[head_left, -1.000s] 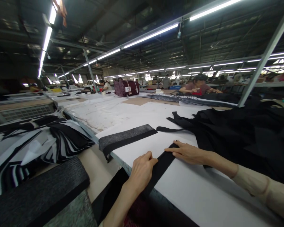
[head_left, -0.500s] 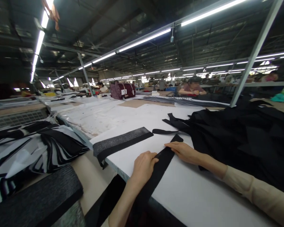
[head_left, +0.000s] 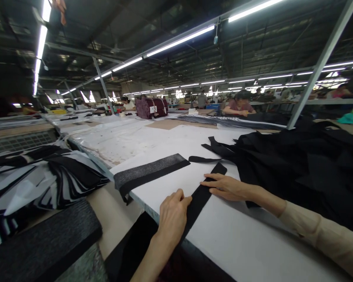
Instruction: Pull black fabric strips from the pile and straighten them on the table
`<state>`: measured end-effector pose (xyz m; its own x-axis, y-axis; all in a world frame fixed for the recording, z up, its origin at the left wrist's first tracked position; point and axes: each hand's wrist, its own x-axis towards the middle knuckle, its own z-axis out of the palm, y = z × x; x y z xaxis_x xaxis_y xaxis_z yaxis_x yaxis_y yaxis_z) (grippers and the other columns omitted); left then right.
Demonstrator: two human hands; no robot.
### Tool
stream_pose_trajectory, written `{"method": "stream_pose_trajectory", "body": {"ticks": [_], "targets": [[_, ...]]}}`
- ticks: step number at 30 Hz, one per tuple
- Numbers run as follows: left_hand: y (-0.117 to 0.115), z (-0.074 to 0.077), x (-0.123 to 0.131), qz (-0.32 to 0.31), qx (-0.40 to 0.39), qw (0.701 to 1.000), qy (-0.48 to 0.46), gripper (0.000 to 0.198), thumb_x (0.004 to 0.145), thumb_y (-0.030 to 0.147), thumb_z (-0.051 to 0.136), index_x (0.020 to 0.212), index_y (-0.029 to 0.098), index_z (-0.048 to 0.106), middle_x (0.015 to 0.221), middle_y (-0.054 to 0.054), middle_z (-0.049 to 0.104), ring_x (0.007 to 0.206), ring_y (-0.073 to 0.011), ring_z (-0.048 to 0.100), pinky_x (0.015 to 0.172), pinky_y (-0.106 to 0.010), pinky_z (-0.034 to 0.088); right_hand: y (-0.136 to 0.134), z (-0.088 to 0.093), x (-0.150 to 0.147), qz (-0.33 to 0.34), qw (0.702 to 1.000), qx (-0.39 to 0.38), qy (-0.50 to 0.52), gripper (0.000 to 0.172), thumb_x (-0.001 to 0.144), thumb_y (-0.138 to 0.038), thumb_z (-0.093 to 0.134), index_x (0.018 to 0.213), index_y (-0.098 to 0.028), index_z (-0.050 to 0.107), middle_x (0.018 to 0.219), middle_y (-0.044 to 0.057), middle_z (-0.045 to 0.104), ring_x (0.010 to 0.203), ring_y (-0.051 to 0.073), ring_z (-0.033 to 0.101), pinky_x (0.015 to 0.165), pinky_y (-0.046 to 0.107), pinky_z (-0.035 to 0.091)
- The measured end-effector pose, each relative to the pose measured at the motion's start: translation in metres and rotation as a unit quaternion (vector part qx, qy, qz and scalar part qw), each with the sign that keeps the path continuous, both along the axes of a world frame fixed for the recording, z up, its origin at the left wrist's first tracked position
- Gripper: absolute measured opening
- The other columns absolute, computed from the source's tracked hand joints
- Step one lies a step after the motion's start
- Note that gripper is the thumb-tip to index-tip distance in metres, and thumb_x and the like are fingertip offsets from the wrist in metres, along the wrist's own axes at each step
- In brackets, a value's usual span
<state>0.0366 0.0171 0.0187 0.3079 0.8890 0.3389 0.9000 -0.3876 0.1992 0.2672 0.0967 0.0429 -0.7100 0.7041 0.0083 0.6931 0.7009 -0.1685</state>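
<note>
A long black fabric strip (head_left: 204,188) lies diagonally on the white table (head_left: 247,235), running off its near edge. My left hand (head_left: 172,217) grips the strip's lower part, fingers curled over its edge. My right hand (head_left: 225,187) lies flat across the strip's upper part with fingers stretched out, pressing it down. A grey-black strip (head_left: 148,172) lies just to the left of the hands.
A big heap of black fabric (head_left: 300,168) fills the table's right side. Striped black-and-white pieces (head_left: 44,176) and a dark grey stack (head_left: 41,243) sit at left. Other people work at far tables; a maroon bundle (head_left: 151,107) stands behind.
The black strip has been drawn further up onto the table, its far end now clear beyond my right hand. Both hands stayed on it.
</note>
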Motion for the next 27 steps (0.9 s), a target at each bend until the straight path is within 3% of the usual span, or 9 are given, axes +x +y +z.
{"method": "stream_pose_trajectory", "body": {"ticks": [5,8,10,13,15,23,27], "targets": [[-0.001,0.004,-0.001,-0.004,-0.002,0.999,0.053,0.028,0.090,0.016,0.039,0.096,0.027,0.065,0.082,-0.001,0.055,0.072,-0.0138,0.052,0.065,-0.025,0.038,-0.009,0.016,-0.012,0.031,0.997,-0.010,-0.063,0.043,0.092,-0.038,0.036,0.134,-0.030,0.041,0.141,0.011,0.034,0.124,0.031,0.038,0.100,0.049,0.032],[-0.002,0.006,-0.001,-0.008,-0.001,0.998,0.060,0.028,0.090,0.016,0.039,0.095,0.026,0.064,0.084,-0.001,0.055,0.072,-0.0140,0.052,0.066,-0.026,0.039,-0.010,0.017,-0.019,0.040,0.997,0.019,-0.065,0.042,0.089,-0.027,0.042,0.130,-0.025,0.047,0.142,0.009,0.033,0.129,0.029,0.030,0.104,0.046,0.028],[-0.003,0.006,-0.001,-0.009,0.002,0.998,0.062,0.028,0.090,0.015,0.039,0.094,0.026,0.064,0.085,-0.001,0.055,0.073,-0.0142,0.053,0.066,-0.026,0.040,-0.010,0.016,-0.024,0.067,0.997,0.013,-0.047,0.042,0.088,-0.021,0.041,0.130,-0.020,0.047,0.140,0.008,0.038,0.128,0.025,0.034,0.105,0.040,0.030],[-0.002,0.006,0.000,-0.011,0.004,0.998,0.062,0.028,0.089,0.014,0.039,0.090,0.024,0.064,0.085,-0.001,0.055,0.073,-0.0143,0.053,0.066,-0.026,0.040,-0.012,0.015,-0.028,0.094,0.995,-0.028,-0.016,0.043,0.092,-0.023,0.034,0.133,-0.014,0.042,0.138,0.011,0.040,0.125,0.022,0.038,0.105,0.035,0.032],[-0.002,0.006,0.000,-0.015,0.006,0.998,0.057,0.029,0.090,0.013,0.037,0.090,0.023,0.064,0.085,-0.001,0.055,0.074,-0.0144,0.053,0.067,-0.026,0.040,-0.016,0.015,-0.030,0.092,0.995,-0.044,-0.012,0.043,0.094,-0.028,0.033,0.134,-0.018,0.041,0.140,0.011,0.035,0.127,0.024,0.035,0.105,0.039,0.030],[-0.027,-0.001,-0.027,0.026,-0.043,0.994,-0.101,0.023,0.087,0.019,0.046,0.102,0.025,0.063,0.082,-0.001,0.056,0.075,-0.0144,0.055,0.068,-0.024,0.042,-0.023,0.011,-0.031,0.072,0.995,-0.070,-0.002,0.043,0.095,-0.043,0.030,0.134,-0.031,0.039,0.146,0.007,0.026,0.133,0.028,0.019,0.107,0.047,0.023],[-0.033,-0.005,-0.032,0.026,-0.012,0.995,-0.100,0.028,0.089,0.017,0.042,0.097,0.028,0.066,0.078,0.000,0.055,0.070,-0.0132,0.053,0.065,-0.024,0.040,-0.010,0.009,-0.024,0.057,0.995,-0.079,-0.009,0.043,0.095,-0.043,0.028,0.134,-0.030,0.041,0.146,0.005,0.025,0.133,0.029,0.017,0.107,0.048,0.022]]}}
